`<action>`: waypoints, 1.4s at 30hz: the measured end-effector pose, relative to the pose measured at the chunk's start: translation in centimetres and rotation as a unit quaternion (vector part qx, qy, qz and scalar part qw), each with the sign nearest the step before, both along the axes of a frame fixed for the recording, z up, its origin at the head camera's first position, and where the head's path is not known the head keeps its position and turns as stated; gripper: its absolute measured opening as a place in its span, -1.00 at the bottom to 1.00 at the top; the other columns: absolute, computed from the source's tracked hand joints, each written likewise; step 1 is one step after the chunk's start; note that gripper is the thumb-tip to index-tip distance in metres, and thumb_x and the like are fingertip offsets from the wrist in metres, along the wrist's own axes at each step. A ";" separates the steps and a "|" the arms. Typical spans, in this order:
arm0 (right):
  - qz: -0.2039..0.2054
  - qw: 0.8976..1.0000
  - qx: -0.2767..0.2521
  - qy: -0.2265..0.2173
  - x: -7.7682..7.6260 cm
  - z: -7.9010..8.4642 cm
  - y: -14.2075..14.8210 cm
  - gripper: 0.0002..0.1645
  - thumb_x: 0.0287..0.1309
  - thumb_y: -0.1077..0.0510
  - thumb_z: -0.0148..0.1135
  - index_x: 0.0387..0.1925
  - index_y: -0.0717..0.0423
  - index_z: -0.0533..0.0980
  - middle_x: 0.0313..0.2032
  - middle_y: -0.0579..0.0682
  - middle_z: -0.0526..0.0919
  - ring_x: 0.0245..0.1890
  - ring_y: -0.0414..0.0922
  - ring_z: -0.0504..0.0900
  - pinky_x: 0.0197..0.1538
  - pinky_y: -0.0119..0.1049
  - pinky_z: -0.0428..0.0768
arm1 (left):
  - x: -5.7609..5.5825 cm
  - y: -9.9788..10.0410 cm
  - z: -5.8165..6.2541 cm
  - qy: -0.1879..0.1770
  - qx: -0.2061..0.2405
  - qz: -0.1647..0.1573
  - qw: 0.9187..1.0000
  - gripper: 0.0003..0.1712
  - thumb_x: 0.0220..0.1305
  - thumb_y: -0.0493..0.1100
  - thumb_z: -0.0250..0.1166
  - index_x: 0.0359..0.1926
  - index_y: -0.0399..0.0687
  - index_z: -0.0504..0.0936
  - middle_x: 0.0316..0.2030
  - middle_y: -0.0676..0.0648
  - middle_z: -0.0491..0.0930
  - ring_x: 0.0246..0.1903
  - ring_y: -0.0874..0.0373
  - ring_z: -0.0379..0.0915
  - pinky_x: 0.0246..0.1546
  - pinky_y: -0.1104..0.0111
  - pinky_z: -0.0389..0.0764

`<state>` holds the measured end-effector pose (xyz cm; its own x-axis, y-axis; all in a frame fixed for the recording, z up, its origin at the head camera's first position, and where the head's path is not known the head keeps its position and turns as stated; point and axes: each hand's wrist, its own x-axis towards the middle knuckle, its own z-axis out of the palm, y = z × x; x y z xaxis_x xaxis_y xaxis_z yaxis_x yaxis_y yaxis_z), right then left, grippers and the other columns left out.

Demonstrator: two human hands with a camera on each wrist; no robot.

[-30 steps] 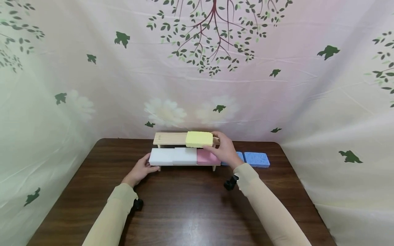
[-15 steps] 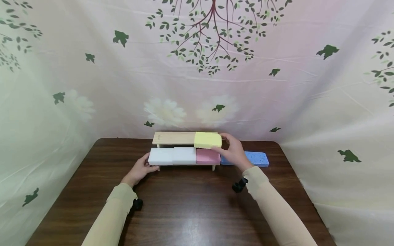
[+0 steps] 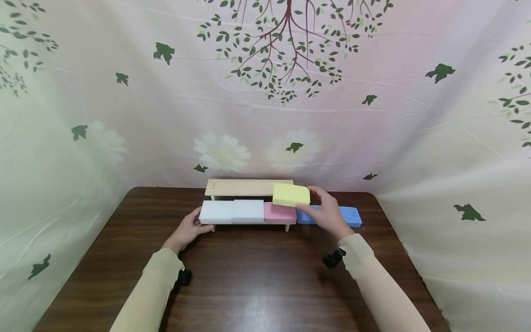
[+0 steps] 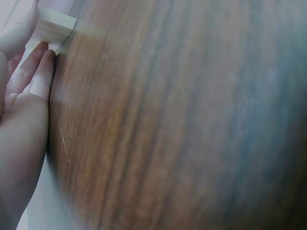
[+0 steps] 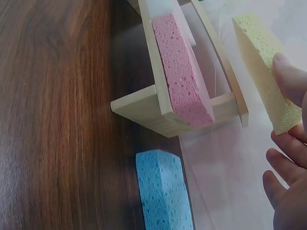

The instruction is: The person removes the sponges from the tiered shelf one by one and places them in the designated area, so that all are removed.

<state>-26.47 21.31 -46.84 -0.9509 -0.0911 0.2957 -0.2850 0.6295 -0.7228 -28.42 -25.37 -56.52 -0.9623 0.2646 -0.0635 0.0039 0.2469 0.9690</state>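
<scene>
My right hand (image 3: 325,216) pinches the right end of a yellow sponge (image 3: 291,195), held up over the right part of a two-step wooden rack (image 3: 236,186). In the right wrist view the sponge is apart from the rack's upper step, between thumb and fingers. Two white sponge-like blocks (image 3: 216,212) and a pink sponge (image 3: 280,213) lie side by side on the lower step. At the rack's left end, my left hand (image 3: 188,231) holds the lower step, thumb in front; its other fingers are partly hidden beside the white block.
Blue sponges (image 3: 350,216) lie on the dark wooden table (image 3: 249,276) right of the rack, partly hidden behind my right hand. A patterned cloth (image 3: 249,115) hangs close behind the rack and along both sides.
My right hand has moved right with the yellow sponge, from above the middle of the upper step to its right end, then slightly nearer and lower. The left hand stays in place.
</scene>
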 end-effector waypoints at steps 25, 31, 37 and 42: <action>0.005 0.999 -0.013 -0.040 3.1 -1.9 3.8 -0.11 0.18 -0.23 0.54 0.41 0.02 0.43 0.31 0.11 0.52 0.30 0.18 0.48 0.32 0.29 0.50 | 0.1 -0.1 0.0 0.007 0.005 -0.004 1.000 0.03 0.32 -0.27 0.50 0.64 -0.15 0.10 0.45 -0.34 0.36 0.37 -0.17 0.40 0.15 0.40 0.57; 0.030 0.998 -0.029 -0.036 4.1 -2.2 4.5 -0.14 0.21 -0.12 0.56 0.41 0.10 0.43 0.28 0.14 0.55 0.29 0.17 0.53 0.29 0.26 0.54 | 0.1 0.0 0.1 0.012 0.003 -0.004 1.000 0.04 0.31 -0.25 0.51 0.65 -0.17 0.09 0.47 -0.35 0.34 0.41 -0.21 0.35 0.19 0.40 0.54; 0.039 0.998 -0.031 -0.028 5.0 -2.5 5.1 -0.17 0.22 -0.06 0.56 0.41 0.12 0.43 0.27 0.13 0.55 0.32 0.19 0.50 0.28 0.28 0.54 | 0.0 0.0 0.0 0.011 0.004 -0.003 1.000 0.04 0.32 -0.26 0.50 0.65 -0.17 0.09 0.48 -0.35 0.32 0.42 -0.21 0.32 0.20 0.41 0.52; 0.033 0.999 -0.006 -0.024 5.7 -3.1 5.6 -0.11 0.21 -0.07 0.57 0.44 0.17 0.41 0.32 0.16 0.52 0.32 0.20 0.50 0.26 0.24 0.57 | 0.1 -0.1 0.1 0.011 0.001 -0.002 1.000 0.05 0.32 -0.25 0.50 0.65 -0.16 0.08 0.48 -0.35 0.32 0.42 -0.21 0.33 0.23 0.37 0.52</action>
<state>-20.81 26.93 -49.98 -0.9558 -0.1512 0.2521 -0.2913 0.6013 -0.7440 -28.33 -25.43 -56.47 -0.9622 0.2690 -0.0428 0.0256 0.2456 0.9690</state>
